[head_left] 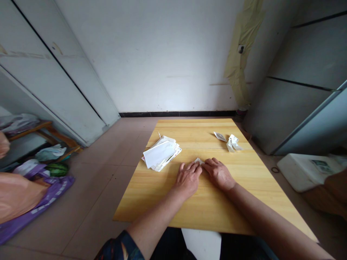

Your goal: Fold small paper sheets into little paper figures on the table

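Observation:
A small folded piece of paper (198,160) lies on the wooden table, mostly covered by my fingers. My left hand (189,177) rests palm down, its fingers laid flat over the paper's left and near side. From the right, my right hand (219,174) meets the paper with bent fingers, its thumb and fingertips closed at the edge. To the left of my hands sits a loose stack of white paper sheets (160,153). Farther back on the right are a flat folded paper piece (219,136) and a crumpled-looking folded paper (233,143).
The wooden table (244,202) stands before a white wall (162,54). On the floor at left lie a purple bag (51,206) and a watermelon (56,169), near a wooden bench (29,130). A white box (306,171) is at right, by a grey cabinet (292,108).

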Motion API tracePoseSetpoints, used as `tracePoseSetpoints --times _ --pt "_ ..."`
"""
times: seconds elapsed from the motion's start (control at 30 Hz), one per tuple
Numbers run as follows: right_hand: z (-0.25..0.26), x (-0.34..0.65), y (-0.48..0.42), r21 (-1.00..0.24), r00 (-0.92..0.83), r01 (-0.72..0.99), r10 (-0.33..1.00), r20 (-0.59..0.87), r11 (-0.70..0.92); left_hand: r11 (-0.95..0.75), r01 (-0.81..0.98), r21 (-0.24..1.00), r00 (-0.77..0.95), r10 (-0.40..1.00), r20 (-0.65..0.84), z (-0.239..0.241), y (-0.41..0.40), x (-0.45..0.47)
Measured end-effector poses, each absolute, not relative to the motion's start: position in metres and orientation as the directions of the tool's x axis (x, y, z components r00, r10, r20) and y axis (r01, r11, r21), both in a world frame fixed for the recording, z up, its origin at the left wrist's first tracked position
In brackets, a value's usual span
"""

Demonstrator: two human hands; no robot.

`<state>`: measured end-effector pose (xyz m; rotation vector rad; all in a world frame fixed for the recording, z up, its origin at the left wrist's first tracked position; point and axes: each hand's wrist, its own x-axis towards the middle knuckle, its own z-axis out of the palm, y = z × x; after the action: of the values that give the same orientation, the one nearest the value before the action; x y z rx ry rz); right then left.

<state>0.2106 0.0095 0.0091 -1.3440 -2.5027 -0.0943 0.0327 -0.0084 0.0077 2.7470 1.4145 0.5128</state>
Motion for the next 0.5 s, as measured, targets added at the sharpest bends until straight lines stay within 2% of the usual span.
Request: tracePoseSetpoints --times 0.37,0.5 --pt "-0.0001 0.219 0.0112 -0.124 -0.49 0.813 0.783 0.383 0.569 -0.612 0.779 0.134 0.548 0.77 0.327 0.0056 -0.0065 0.0326" --pt "0.0043 0.2132 0.0111 -0.103 -0.525 0.806 0.785 0.329 0.583 -0.618 0.774 0.141 0.55 0.765 0.335 0.0059 -0.0059 0.0329"
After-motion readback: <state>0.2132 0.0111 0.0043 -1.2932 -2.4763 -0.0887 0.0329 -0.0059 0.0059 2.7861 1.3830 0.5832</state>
